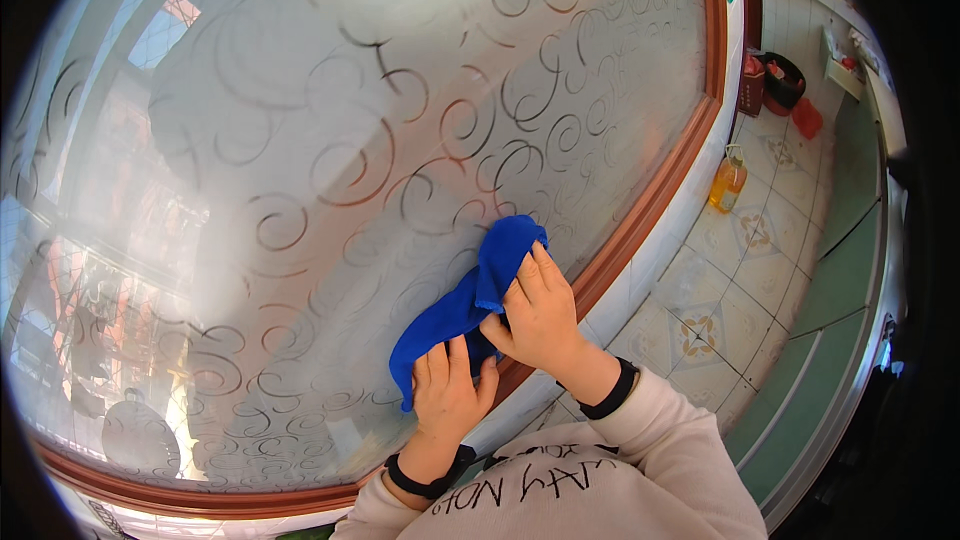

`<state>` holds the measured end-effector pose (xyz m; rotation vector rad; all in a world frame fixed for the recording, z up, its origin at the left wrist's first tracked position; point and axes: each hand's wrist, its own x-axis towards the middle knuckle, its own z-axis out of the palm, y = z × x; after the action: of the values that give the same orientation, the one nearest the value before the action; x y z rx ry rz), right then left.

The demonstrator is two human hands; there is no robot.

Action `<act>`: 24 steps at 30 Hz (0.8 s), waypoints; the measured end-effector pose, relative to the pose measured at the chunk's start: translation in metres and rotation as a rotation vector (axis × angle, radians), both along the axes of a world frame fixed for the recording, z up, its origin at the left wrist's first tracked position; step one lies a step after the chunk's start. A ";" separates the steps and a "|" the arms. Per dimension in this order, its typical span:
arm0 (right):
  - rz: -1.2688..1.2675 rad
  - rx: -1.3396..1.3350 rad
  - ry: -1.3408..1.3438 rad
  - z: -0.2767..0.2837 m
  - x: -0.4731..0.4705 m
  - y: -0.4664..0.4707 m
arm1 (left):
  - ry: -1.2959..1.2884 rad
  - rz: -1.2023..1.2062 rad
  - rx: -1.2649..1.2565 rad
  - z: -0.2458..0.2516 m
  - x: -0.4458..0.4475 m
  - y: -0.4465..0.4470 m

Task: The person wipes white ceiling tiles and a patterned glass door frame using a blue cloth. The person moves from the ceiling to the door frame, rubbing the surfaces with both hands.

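Note:
A blue cloth (442,322) lies bunched against a large glass pane (360,165) with frosted swirl patterns. My left hand (448,390) is on the cloth's lower end, its fingers curled over the edge. Higher up and to the right, my right hand (541,311) holds the cloth's upper part, its fingertips on the fabric. A red-brown frame (637,217) borders the pane and passes close by both hands. Black bands circle both wrists.
On the tiled floor (697,337) at the right stands a bottle of yellow-orange liquid (727,184). Farther back are a dark bin (784,86), a red bag (808,118) and a dark red box (751,90). Green cabinet doors (832,255) line the far right.

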<state>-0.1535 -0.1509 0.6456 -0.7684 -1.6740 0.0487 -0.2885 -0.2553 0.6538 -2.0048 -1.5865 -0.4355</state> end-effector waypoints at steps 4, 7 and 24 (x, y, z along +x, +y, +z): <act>-0.013 -0.066 -0.002 -0.009 0.028 0.027 | -0.002 -0.022 -0.047 -0.001 0.031 0.029; -0.052 -0.096 -0.007 -0.020 0.050 0.045 | -0.053 0.003 -0.125 -0.006 0.056 0.049; 0.055 -0.271 0.031 -0.045 0.041 0.014 | -0.108 -0.014 -0.226 -0.027 0.050 0.037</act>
<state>-0.1123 -0.1366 0.6010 -0.9183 -1.6787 0.3306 -0.2387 -0.2185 0.6263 -2.1930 -1.7562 -0.3910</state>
